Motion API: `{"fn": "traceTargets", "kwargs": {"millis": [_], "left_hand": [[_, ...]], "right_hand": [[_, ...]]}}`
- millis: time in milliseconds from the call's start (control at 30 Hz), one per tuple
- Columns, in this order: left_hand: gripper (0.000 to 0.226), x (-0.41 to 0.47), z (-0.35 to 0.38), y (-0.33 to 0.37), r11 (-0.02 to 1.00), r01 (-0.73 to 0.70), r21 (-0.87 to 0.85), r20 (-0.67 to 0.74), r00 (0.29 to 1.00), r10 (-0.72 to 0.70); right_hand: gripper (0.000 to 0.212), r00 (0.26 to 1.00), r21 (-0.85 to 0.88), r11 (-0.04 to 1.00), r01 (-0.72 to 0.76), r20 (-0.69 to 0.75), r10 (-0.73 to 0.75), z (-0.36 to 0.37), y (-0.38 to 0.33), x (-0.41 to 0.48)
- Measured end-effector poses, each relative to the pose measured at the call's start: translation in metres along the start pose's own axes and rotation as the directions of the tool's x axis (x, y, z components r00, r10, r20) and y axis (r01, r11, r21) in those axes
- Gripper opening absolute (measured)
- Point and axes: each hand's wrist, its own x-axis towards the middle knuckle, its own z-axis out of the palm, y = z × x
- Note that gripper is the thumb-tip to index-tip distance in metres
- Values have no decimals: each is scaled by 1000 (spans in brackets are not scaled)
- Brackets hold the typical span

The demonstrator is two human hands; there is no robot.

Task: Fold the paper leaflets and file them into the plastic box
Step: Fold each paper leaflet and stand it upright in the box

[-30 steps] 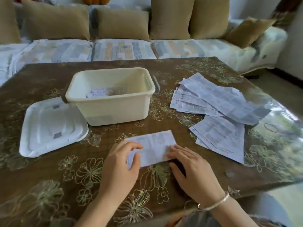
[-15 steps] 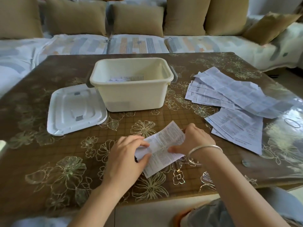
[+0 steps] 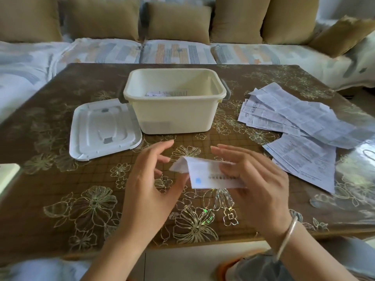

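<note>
A folded white leaflet (image 3: pixel 209 175) is held just above the table in front of me, bent like a tent with one flap sticking out to the left. My right hand (image 3: pixel 257 179) grips it from the right, fingers laid over its top. My left hand (image 3: pixel 150 179) is beside the leaflet's left end with fingers spread and relaxed, its thumb near the lower left corner. The cream plastic box (image 3: pixel 174 112) stands open beyond my hands, with a few folded leaflets (image 3: pixel 166 93) lying inside. Unfolded leaflets (image 3: pixel 294 122) lie spread at the right.
The box's white lid (image 3: pixel 103 128) lies flat to the left of the box. A brown flower-patterned table (image 3: pixel 60 199) carries everything. A sofa with tan cushions (image 3: pixel 178 21) runs along the far side. A pale object (image 3: pixel 8 175) shows at the left edge.
The leaflet went from flat on the table to lifted and folded over. My left hand has let go of it and spread its fingers; my right hand now holds it alone.
</note>
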Motion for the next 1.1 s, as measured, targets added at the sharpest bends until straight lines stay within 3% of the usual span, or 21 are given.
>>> {"fn": "traceTargets", "kwargs": {"millis": [67,133,267,400,500,633,767,1000,1100], "left_hand": [[69,-2,1,-3,999,-46,20,3,999,46],[67,-5,3,-12,994,-54,95,54,997,49],[34,-17,9,-26,984,-27,178,154,988,0],[26,-28,8,-29,985,7,170,157,987,-34],[11,-29,5,-28,989,25,143,142,989,-46],[25,-25,10,-26,977,82,197,117,987,-106],[17,-22,19,-25,942,134,309,35,988,-153],[72,-25,23,-26,924,130,359,25,989,-148],[64,-24,23,-26,921,80,382,41,994,-103]], "right_hand": [[12,995,-2,995,98,30,-98,2,-2,-4],[11,986,-4,995,101,136,-99,10,-2,-11],[18,930,4,999,-53,365,48,24,2,-32],[15,852,62,967,-246,489,186,23,-1,-40],[22,809,126,879,-460,466,357,17,-6,-37],[41,715,111,744,-659,399,574,25,-1,-35],[43,702,18,754,-657,380,602,40,3,-37],[59,730,-60,803,-593,379,568,45,4,-41],[59,751,-104,830,-549,374,544,45,3,-41]]}}
